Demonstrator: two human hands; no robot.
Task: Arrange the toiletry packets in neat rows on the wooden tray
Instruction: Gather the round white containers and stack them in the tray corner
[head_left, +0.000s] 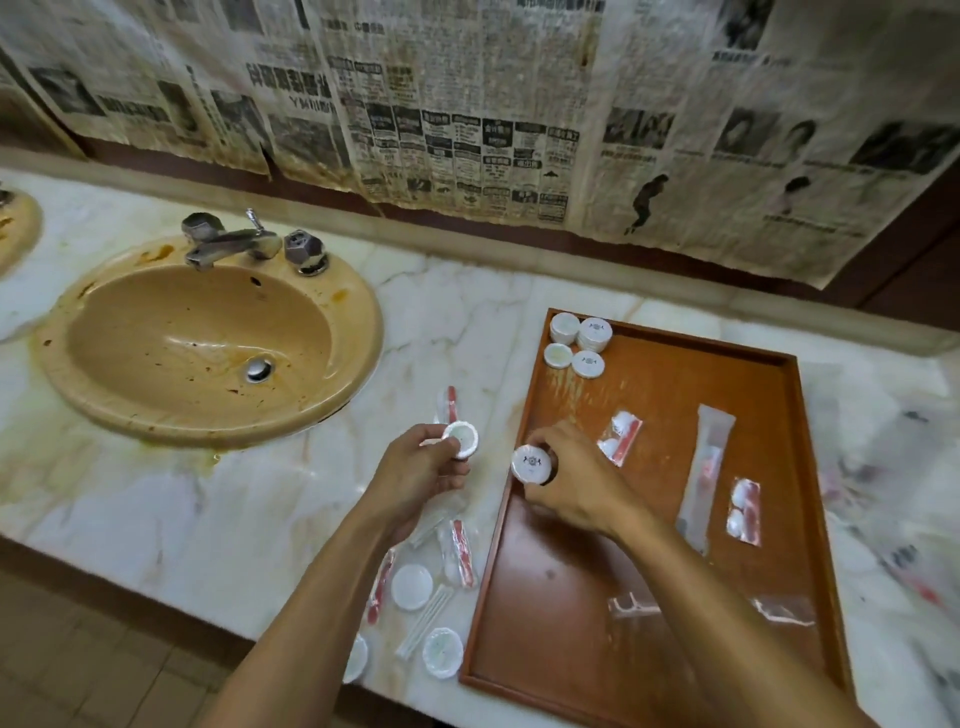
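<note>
White round soap packet pinched in right hand over near-left rim of wooden tray, likely bound for far-left cluster of round packets. Left hand grips second round packet above marble counter, probably next in line. Loose packets wait beside tray; long sachets lie unsorted inside.
</note>
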